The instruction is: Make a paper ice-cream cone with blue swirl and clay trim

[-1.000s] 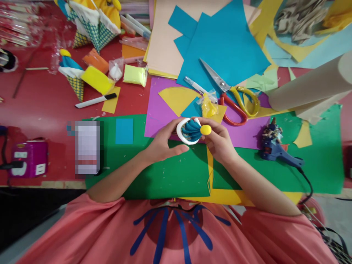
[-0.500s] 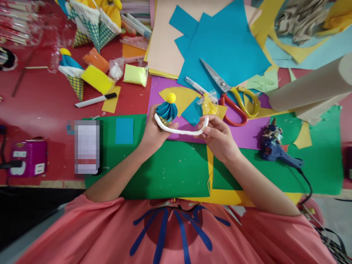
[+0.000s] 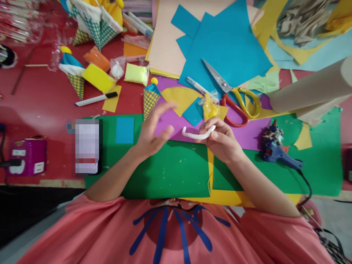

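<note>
Cone [image 3: 150, 98] released, left hand [image 3: 151, 134] blurred, white strip [image 3: 198, 134] pinched

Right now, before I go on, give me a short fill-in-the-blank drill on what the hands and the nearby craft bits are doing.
1. The white clay strip is held in the ____ hand.
2. The left hand is open and holds ____.
3. The small cone with a yellow ball on top lies partly on the ____ paper sheet.
4. The blue glue gun lies on the ____ sheet.

Missing words: right; nothing; purple; green
</note>
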A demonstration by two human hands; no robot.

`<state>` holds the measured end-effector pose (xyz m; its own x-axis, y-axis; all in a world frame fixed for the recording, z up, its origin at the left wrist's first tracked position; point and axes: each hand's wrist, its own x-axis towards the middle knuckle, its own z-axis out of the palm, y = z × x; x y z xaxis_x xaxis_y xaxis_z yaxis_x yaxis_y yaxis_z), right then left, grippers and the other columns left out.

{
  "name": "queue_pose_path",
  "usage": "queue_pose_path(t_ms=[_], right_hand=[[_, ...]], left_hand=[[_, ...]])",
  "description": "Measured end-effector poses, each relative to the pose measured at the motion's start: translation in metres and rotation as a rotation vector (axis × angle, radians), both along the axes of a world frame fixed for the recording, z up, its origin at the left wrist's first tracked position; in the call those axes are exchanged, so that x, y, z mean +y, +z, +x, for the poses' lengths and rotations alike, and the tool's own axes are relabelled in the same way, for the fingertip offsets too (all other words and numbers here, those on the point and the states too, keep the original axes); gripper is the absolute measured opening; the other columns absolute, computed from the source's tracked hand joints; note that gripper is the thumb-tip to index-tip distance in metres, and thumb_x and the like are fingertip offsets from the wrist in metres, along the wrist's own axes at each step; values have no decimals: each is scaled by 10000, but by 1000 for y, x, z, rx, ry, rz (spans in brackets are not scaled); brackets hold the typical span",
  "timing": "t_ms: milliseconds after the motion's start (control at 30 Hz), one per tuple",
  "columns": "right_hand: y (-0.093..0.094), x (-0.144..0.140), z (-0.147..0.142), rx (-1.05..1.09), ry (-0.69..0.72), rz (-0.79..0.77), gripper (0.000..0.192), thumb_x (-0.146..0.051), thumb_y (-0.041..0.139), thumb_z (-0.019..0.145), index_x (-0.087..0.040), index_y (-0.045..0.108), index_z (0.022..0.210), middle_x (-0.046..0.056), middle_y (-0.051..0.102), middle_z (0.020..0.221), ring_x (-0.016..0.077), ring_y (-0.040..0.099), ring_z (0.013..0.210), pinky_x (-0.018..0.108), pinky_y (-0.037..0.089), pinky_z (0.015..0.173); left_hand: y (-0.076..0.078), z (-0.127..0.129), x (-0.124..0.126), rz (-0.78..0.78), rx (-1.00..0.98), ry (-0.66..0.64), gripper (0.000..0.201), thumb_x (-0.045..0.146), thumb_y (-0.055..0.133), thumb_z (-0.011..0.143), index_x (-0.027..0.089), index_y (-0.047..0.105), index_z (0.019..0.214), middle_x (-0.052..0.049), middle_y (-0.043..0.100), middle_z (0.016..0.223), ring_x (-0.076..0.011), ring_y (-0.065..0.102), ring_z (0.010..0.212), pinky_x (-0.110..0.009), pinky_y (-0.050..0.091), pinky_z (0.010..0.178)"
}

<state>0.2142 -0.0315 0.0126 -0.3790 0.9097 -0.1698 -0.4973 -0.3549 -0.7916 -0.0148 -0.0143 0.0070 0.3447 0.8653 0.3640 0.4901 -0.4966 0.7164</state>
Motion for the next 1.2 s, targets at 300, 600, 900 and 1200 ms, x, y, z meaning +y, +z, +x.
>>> queue_pose_path(t_ms=[300, 600, 900, 1200], right_hand=[[-5, -3, -3, -162, -62, 150, 200, -279, 792, 758, -236, 670, 910, -25, 688, 853, 93, 679, 744, 225, 595, 712], [-8, -8, -5, -626, -156, 604, 135, -175, 716, 828, -239, 723, 947, 14, 733, 890, 138, 688, 852, 274, 563, 771], [-13, -10, -6, -548, -90, 572, 335, -238, 757, 798, -256, 674, 1121, 22, 737, 997, 147, 708, 879, 271, 578, 769], [-7, -9, -5, -689, -130, 623, 64, -237, 688, 861, -224, 730, 907, 28, 758, 847, 149, 708, 802, 293, 571, 756]], left_hand=[[11, 17, -9, 96, -97, -72, 100, 272, 635, 881, 211, 659, 956, 6, 721, 848, -122, 656, 802, -267, 528, 788], [14, 17, -10, 224, 105, -64, 257, 335, 685, 842, 149, 648, 1014, -18, 711, 831, -105, 604, 678, -229, 460, 627], [8, 18, -9, 328, 136, -84, 108, 274, 632, 892, 174, 670, 871, 17, 657, 671, -88, 569, 612, -227, 398, 585], [10, 20, -11, 296, 124, -112, 138, 288, 680, 854, 171, 673, 927, 9, 695, 734, -90, 578, 633, -222, 428, 622]])
